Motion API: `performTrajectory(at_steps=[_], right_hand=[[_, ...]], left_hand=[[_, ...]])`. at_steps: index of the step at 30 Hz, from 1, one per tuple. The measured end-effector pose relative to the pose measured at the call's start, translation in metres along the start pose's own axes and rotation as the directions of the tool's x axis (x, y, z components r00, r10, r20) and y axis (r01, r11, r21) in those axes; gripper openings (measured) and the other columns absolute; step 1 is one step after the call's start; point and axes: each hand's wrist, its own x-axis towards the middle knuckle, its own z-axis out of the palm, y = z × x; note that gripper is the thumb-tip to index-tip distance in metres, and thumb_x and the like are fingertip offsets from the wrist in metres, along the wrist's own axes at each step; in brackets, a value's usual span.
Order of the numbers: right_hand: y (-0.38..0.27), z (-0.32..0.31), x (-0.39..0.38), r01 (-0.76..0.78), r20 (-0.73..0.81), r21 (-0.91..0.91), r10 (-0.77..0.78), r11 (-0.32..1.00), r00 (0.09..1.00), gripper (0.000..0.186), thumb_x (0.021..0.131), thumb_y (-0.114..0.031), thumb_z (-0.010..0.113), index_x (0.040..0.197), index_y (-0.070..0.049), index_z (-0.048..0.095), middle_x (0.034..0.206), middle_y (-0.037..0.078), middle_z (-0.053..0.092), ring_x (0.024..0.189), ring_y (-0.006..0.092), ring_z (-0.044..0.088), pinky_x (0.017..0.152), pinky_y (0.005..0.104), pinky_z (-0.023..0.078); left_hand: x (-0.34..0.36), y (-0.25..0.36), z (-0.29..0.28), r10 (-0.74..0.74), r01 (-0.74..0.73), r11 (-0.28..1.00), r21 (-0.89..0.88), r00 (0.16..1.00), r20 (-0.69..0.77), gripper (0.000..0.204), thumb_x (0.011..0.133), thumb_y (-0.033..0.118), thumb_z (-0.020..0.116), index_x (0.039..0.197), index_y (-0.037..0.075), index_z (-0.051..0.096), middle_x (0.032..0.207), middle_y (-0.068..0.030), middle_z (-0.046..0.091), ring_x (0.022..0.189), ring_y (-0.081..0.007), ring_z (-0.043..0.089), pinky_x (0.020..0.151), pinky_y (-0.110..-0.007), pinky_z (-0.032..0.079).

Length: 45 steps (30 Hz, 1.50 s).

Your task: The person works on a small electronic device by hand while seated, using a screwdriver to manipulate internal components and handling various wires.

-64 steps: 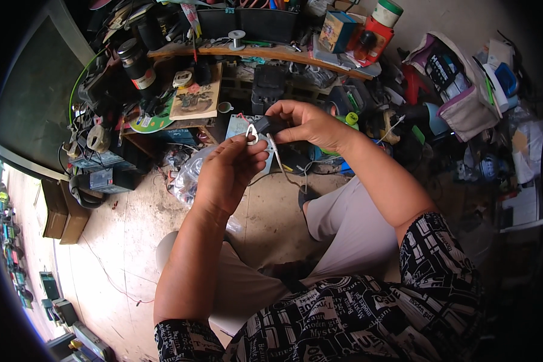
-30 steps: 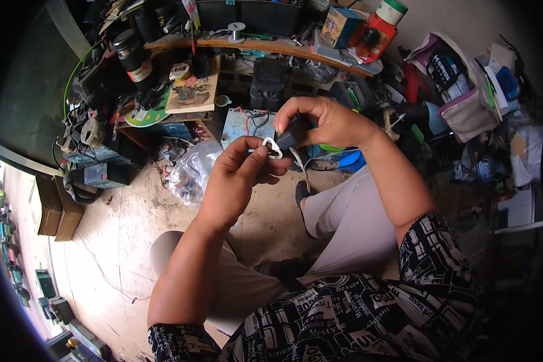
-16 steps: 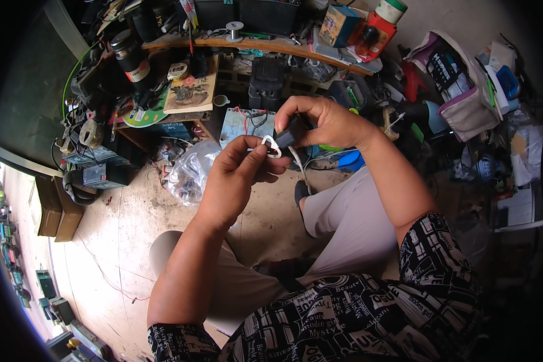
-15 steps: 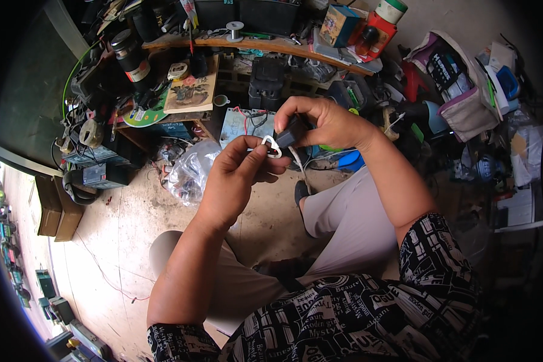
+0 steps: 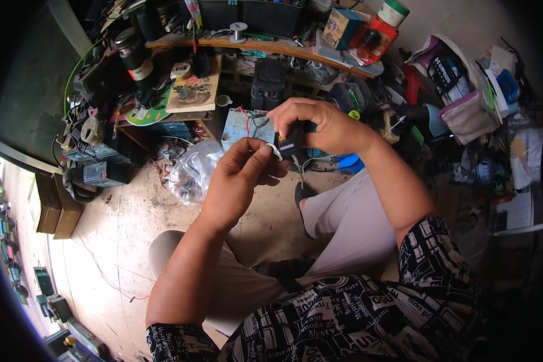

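My left hand point(image 5: 232, 187) is closed in a pinch on a small white ring-like piece point(image 5: 274, 150), mostly covered by the thumb and fingers. Right beside it, my right hand point(image 5: 332, 127) grips a small black block point(image 5: 288, 145) from above, its fingers curled over the top. The block looks like a plug adapter, but its exact kind does not show. White piece and block are very close; I cannot tell whether they touch. Below the block hangs a thin pale cable point(image 5: 300, 166). Behind both hands lies a light blue box point(image 5: 235, 130) with red and black wires on it.
A clear plastic bag point(image 5: 196, 172) sits on the floor, left of my knees. Beyond it, a book point(image 5: 193, 96) and a cup point(image 5: 223, 101) stand near a cluttered wooden shelf point(image 5: 253, 45). A grey fabric bag point(image 5: 473, 114) is at the right. Cardboard point(image 5: 57, 208) stands far left.
The black block has tilted in my right hand, whose fingers have curled further over it. The white piece has turned, showing less of its loop. My left hand has barely moved.
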Motion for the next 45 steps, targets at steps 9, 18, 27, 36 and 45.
performTrajectory(at_steps=[9,18,27,36,45], right_hand=[[-0.008,0.003,0.004,0.158,-0.106,-0.392,-0.216,0.906,0.971,0.042,0.059,0.016,0.052,0.089,-0.013,0.061,0.118,0.0,0.056,0.125,0.0282,0.042,0.1,0.0386,0.039],[-0.003,0.015,0.005,-0.085,-0.386,-0.207,-0.002,0.975,0.922,0.063,0.071,0.002,0.069,0.128,-0.017,0.049,0.129,0.006,0.049,0.118,0.0239,0.048,0.097,0.0351,0.041],[0.007,0.006,0.0,-0.207,-0.248,0.479,0.357,0.853,0.901,0.045,0.087,0.004,0.039,0.132,0.0,0.041,0.122,0.011,0.055,0.11,0.0176,0.056,0.092,0.0311,0.047],[0.003,0.005,-0.002,-0.141,-0.185,0.737,0.399,0.66,0.898,0.035,0.088,-0.006,0.051,0.123,0.001,0.049,0.114,0.008,0.058,0.104,0.0142,0.057,0.091,0.0306,0.047],[0.007,0.013,0.0,-0.241,-0.154,0.713,0.483,0.658,0.862,0.031,0.088,-0.011,0.059,0.117,-0.004,0.051,0.114,0.006,0.057,0.102,0.013,0.057,0.089,0.0296,0.048]], left_hand=[[0.002,-0.002,0.003,-0.045,0.044,0.998,-0.042,0.999,-0.028,0.017,0.091,0.017,0.059,0.102,0.005,0.054,0.095,-0.0079,0.063,0.084,-0.0196,0.066,0.075,-0.03,0.052],[0.005,-0.006,0.001,0.003,-0.008,0.995,-0.098,0.999,-0.053,0.015,0.087,0.011,0.064,0.098,0.005,0.054,0.092,-0.0062,0.063,0.085,-0.0173,0.064,0.075,-0.028,0.051],[0.011,-0.014,-0.001,0.075,-0.057,0.98,0.189,0.993,-0.09,0.014,0.085,0.006,0.065,0.093,0.002,0.054,0.084,-0.0074,0.065,0.076,-0.0123,0.06,0.071,-0.024,0.048],[0.01,-0.011,0.003,0.073,-0.034,0.962,0.27,0.988,-0.134,0.016,0.085,0.007,0.065,0.093,0.001,0.052,0.087,-0.0058,0.061,0.081,-0.0129,0.061,0.072,-0.025,0.049],[0.016,-0.018,-0.001,-0.084,0.069,0.993,-0.098,0.983,-0.161,0.017,0.089,0.013,0.059,0.1,0.001,0.053,0.091,-0.0082,0.061,0.082,-0.0191,0.063,0.08,-0.031,0.051]])
